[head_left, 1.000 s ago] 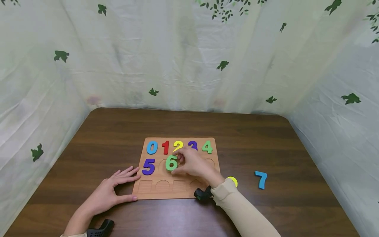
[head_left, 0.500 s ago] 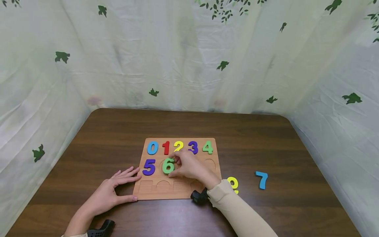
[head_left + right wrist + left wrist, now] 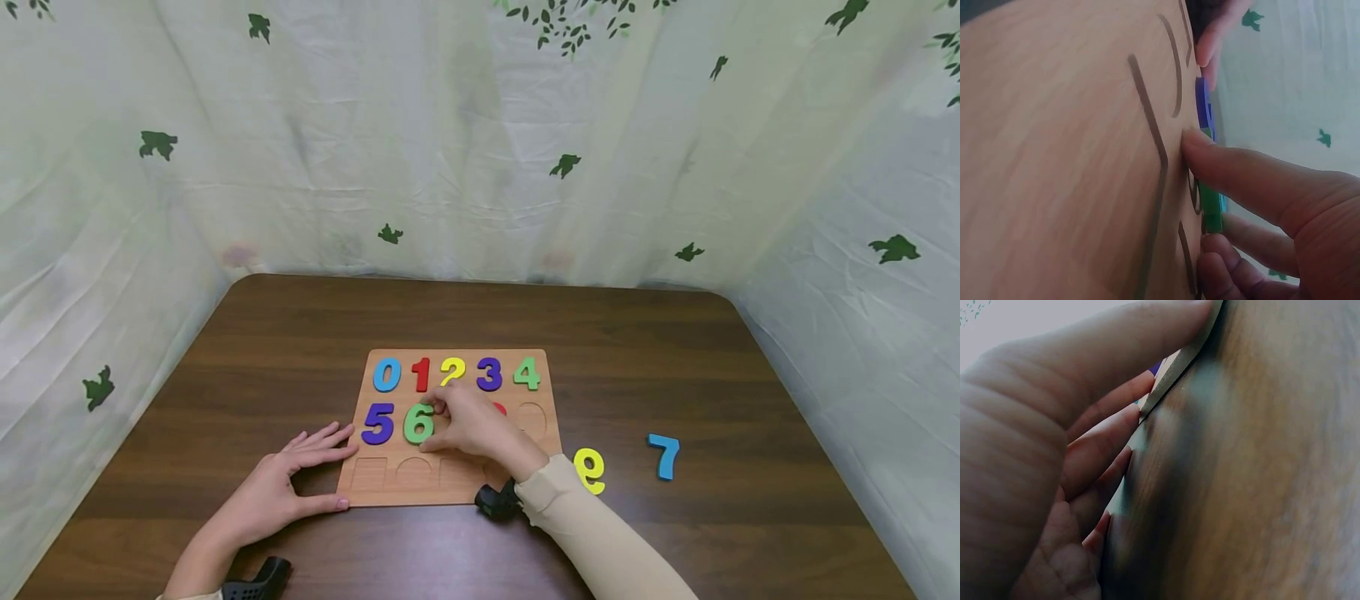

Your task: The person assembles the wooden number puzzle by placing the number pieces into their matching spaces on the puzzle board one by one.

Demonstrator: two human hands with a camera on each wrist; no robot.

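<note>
My right hand pinches a green number 6 between thumb and fingers, over the second row of a wooden number puzzle board. In the right wrist view the 6 appears edge-on, at or just above the board's surface; whether it sits in its recess I cannot tell. A purple 5 lies to its left. Along the board's left edge rests my left hand, fingers spread and thumb touching the near corner. Behind the right hand a bit of a red piece shows, mostly hidden.
Across the board's top row sit a blue 0, red 1, yellow 2, purple 3 and green 4. Right of the board, a yellow 9-shaped piece and a blue 7 lie on the brown table.
My right hand has slid the green 6 leftward and slightly nearer, toward the 5. The yellow piece and a bit of red have come out from behind the right arm and hand. The left hand stays put.
</note>
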